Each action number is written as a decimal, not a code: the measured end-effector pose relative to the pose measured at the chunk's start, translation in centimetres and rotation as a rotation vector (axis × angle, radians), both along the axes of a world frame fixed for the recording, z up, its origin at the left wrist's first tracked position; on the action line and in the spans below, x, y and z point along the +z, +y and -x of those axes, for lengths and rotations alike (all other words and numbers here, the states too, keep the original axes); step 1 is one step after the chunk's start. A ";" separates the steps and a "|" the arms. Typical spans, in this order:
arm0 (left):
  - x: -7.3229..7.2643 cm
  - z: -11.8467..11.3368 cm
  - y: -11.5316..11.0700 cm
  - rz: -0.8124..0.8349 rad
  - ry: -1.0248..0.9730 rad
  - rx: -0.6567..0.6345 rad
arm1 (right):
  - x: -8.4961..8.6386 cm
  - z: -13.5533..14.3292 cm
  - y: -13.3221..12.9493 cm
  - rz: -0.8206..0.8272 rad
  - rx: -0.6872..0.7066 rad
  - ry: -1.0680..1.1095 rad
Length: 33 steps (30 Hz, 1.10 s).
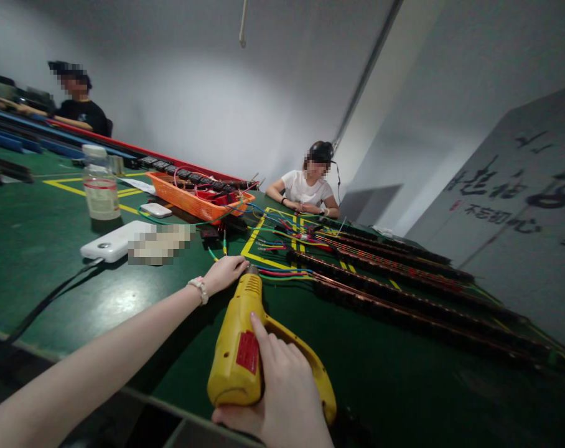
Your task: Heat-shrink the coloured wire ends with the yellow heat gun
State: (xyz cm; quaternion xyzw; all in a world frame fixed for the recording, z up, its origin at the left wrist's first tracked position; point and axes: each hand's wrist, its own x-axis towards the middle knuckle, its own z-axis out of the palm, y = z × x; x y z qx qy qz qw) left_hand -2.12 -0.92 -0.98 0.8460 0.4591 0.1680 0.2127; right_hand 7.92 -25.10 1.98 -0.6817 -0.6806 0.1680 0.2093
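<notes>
My right hand (pixel 287 389) is wrapped around a yellow heat gun (pixel 236 336), with the index finger lying along its body. The gun's metal nozzle points away from me, close to the fingertips of my left hand (pixel 226 274). Those fingers are closed at the ends of several coloured wires (pixel 285 272), in blue, red and green; the nozzle partly hides the grip. The wires run right into a long dark strip with copper bars (pixel 380 308). Short yellow-green wire ends (pixel 224 244) stick up just beyond my left hand.
Several more dark strips (pixel 404 267) lie on the right of the green table (pixel 170 330). An orange basket (pixel 193 199) of parts, a white power bank (pixel 117 241) with a cable and a clear bottle (pixel 101 190) stand left. Two people sit across the table.
</notes>
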 end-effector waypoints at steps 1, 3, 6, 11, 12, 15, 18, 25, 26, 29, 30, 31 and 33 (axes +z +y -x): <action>0.0 0.0 0.0 -0.004 0.001 -0.001 | 0.1 -0.1 -0.1 -0.004 0.009 0.009; 0.0 0.0 -0.1 -0.005 -0.001 -0.006 | 0.3 -0.6 -0.2 -0.017 0.034 0.043; 0.0 0.0 -0.1 -0.005 0.000 -0.012 | 0.8 -2.0 -0.4 -0.038 0.108 0.109; 0.1 -0.2 -0.1 -0.033 0.057 0.034 | 1.7 -4.4 1.1 -0.087 0.024 -0.017; 0.1 -0.4 -0.1 -0.038 0.067 0.056 | 1.8 -4.7 1.7 -0.077 0.005 -0.045; 0.2 -1.0 -0.2 -0.027 0.084 0.124 | 1.5 -4.9 3.9 0.034 0.069 -0.111; 0.2 -1.7 -0.2 0.008 0.102 0.205 | 1.1 -4.7 5.9 0.032 0.162 -0.308; -0.1 -2.0 0.2 0.034 0.092 0.243 | 0.1 -5.1 7.8 -0.003 0.275 -0.489; -0.1 -1.8 0.2 0.038 0.086 0.237 | 0.0 -5.3 7.8 -0.009 0.290 -0.506; 0.0 -1.6 0.2 0.041 0.088 0.242 | -0.4 -5.8 8.0 -0.012 0.334 -0.533; 0.0 -1.6 0.1 0.040 0.090 0.249 | -0.5 -6.0 8.1 -0.010 0.348 -0.535; 0.0 -1.6 0.0 0.040 0.091 0.253 | -0.7 -6.1 8.1 -0.009 0.361 -0.534; 0.1 -1.6 -0.1 0.033 0.091 0.256 | -0.8 -6.5 8.0 -0.011 0.376 -0.524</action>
